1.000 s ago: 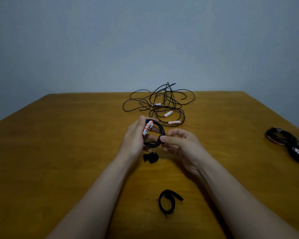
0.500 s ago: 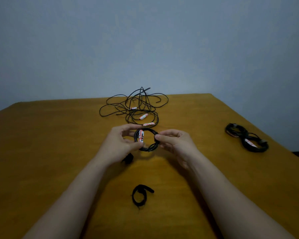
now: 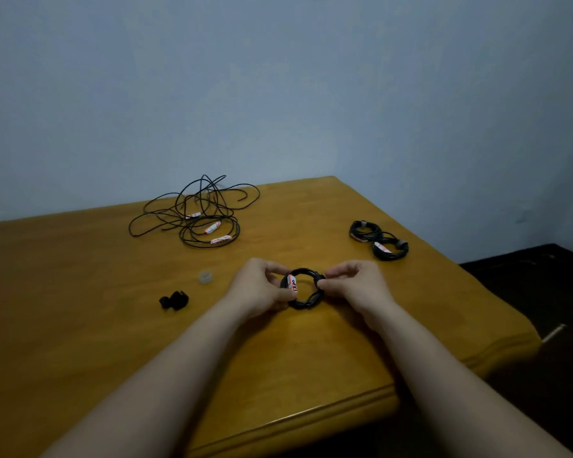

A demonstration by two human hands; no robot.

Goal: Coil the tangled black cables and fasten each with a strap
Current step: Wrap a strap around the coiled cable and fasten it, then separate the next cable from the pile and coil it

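wooden table [image 3: 80,325], blue-grey wall [image 3: 278,94], dark floor [image 3: 543,292] at right, left hand [image 3: 255,289] and right hand [image 3: 358,285] pinching one coiled cable [image 3: 306,305]

wooden table [image 3: 80,325], pale blue wall [image 3: 278,94], dark floor [image 3: 543,292].

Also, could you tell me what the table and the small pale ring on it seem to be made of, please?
The table: wood, likely varnished; warm brown, faint sheen, moulded edge. The ring: probably translucent plastic or silicone; pale and see-through, too small to be sure.
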